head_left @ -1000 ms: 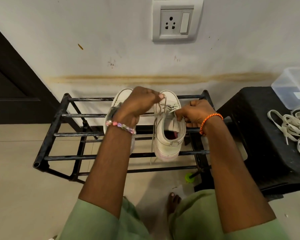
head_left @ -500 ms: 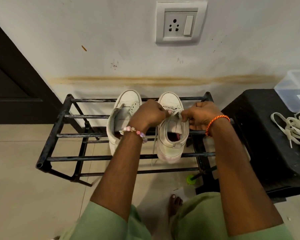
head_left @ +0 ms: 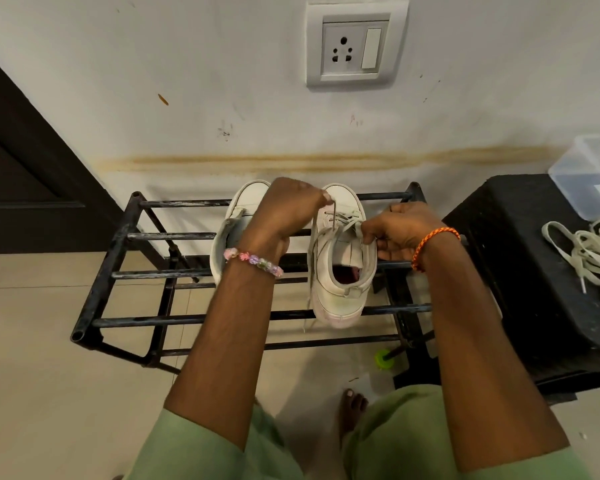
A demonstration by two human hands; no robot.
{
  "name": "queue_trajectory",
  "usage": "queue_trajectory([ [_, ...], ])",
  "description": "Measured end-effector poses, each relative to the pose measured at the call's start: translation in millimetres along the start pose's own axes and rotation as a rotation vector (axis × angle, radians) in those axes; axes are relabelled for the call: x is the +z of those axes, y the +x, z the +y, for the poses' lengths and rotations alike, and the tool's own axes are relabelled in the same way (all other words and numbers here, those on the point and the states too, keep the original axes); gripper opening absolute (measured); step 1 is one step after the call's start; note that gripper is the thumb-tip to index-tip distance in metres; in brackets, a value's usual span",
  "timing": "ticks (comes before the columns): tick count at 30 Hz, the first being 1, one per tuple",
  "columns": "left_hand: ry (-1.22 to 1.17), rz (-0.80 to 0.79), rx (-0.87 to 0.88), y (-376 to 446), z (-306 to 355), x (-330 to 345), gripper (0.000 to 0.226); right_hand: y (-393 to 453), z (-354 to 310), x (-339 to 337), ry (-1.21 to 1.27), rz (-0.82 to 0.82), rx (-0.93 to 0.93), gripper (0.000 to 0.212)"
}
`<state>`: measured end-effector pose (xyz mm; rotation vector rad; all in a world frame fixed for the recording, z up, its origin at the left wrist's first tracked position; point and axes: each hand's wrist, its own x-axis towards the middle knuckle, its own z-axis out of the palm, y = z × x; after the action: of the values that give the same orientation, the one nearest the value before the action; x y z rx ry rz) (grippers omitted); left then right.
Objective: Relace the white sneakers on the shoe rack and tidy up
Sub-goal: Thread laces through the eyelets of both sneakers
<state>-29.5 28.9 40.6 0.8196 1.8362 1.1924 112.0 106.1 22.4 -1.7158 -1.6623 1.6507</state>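
Note:
Two white sneakers stand toe to the wall on the black metal shoe rack (head_left: pixel 132 322). My left hand (head_left: pixel 284 209) is raised above the right sneaker (head_left: pixel 340 278) and pinches one end of its lace (head_left: pixel 331 220), pulling it up from the eyelets. My right hand (head_left: pixel 395 233) pinches the other end of the lace at the sneaker's right eyelet row. The lace's loose tail hangs down the shoe's left side. Most of the left sneaker (head_left: pixel 248 199) is hidden behind my left wrist; it shows no lace.
A black stool (head_left: pixel 499 271) stands to the right of the rack, with a heap of loose white laces (head_left: pixel 589 258) and a clear plastic box (head_left: pixel 589 174) on it. A green cap (head_left: pixel 383 358) lies on the floor below the rack. My bare foot (head_left: pixel 352 410) is near it.
My left hand has risen and moved toward the wall, drawing the lace upward. My right hand has stayed at the right eyelets.

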Motion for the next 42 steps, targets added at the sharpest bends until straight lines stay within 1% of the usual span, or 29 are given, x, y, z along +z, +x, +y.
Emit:
queue_trajectory([
  [3,-0.327,-0.041,0.036,-5.9,12.0,-6.3,0.022,-0.1,0.1,0.5,0.008,-0.009,0.002,0.021],
  [4,-0.38,-0.058,0.022,-7.8,14.4,-8.6,0.023,-0.2,0.1,0.6,0.014,-0.013,0.005,0.022],
  [5,-0.384,-0.065,0.004,-8.9,15.1,-10.0,0.023,-0.1,0.1,0.6,0.019,-0.018,0.009,0.022],
  [6,-0.317,-0.06,-0.007,-8.7,13.7,-10.6,0.021,-0.1,0.2,0.5,0.021,-0.021,0.012,0.022],
  [9,0.156,-0.087,0.017,-4.0,-0.3,-6.0,0.012,-0.1,0.7,-0.1,0.023,-0.021,0.018,0.021],
  [11,0.372,-0.115,0.01,1.3,-13.7,1.4,0.007,-0.1,0.7,0.2,0.023,-0.02,0.023,0.021],
  [14,0.495,-0.059,-0.011,7.1,-28.3,9.8,0.011,-0.7,-0.5,0.6,0.025,-0.011,0.022,0.022],
  [16,0.479,-0.026,-0.009,8.8,-30.1,12.4,0.01,-0.8,-0.8,-0.2,0.022,-0.012,0.021,0.022],
  [18,0.387,-0.018,-0.016,9.6,-28.0,12.6,0.006,-0.4,-0.6,-1.2,0.019,-0.016,0.024,0.022],
  [21,0.095,-0.023,-0.041,8.8,-20.2,5.8,0.004,0.8,0.1,-0.7,0.018,-0.006,0.027,0.023],
  [25,-0.281,-0.021,-0.082,9.4,-13.1,-6.8,0.01,2.9,2.4,1.1,0.039,-0.001,0.024,0.024],
  [27,-0.47,-0.069,-0.135,8.2,-12.7,-8.9,0.012,3.7,2.6,1.9,0.033,-0.011,0.028,0.023],
  [29,-0.54,-0.133,-0.157,7.5,-14.8,-7.4,0.013,3.8,2.4,1.7,0.032,-0.024,0.04,0.023],
  [30,-0.486,-0.134,-0.153,7.9,-16.4,-5.1,0.011,3.4,2.2,0.9,0.032,-0.036,0.047,0.022],
  [31,-0.354,-0.109,-0.129,9.4,-18.6,-2.6,0.006,3.3,2.1,-0.3,0.039,-0.053,0.054,0.022],
  [32,-0.172,-0.083,-0.092,10.3,-21.0,-1.0,0.003,2.8,1.8,-1.7,0.049,-0.073,0.061,0.021],
  [34,0.166,-0.099,-0.028,11.9,-27.6,2.6,0.011,2.6,2.2,-5.0,0.061,-0.106,0.071,0.018],
  [35,0.264,-0.139,-0.012,10.9,-29.7,4.3,0.013,2.7,2.6,-6.1,0.061,-0.118,0.071,0.017],
  [37,0.305,-0.177,-0.005,8.2,-33.3,5.8,0.019,3.2,3.5,-7.9,0.043,-0.13,0.051,0.019],
  [40,0.312,-0.123,0.028,8.0,-35.2,4.5,0.02,3.3,5.1,-7.9,0.017,-0.15,0.001,0.019],
  [42,0.322,-0.117,0.005,9.8,-34.9,5.2,0.017,4.1,6.4,-8.1,0.025,-0.167,-0.009,0.019],
])
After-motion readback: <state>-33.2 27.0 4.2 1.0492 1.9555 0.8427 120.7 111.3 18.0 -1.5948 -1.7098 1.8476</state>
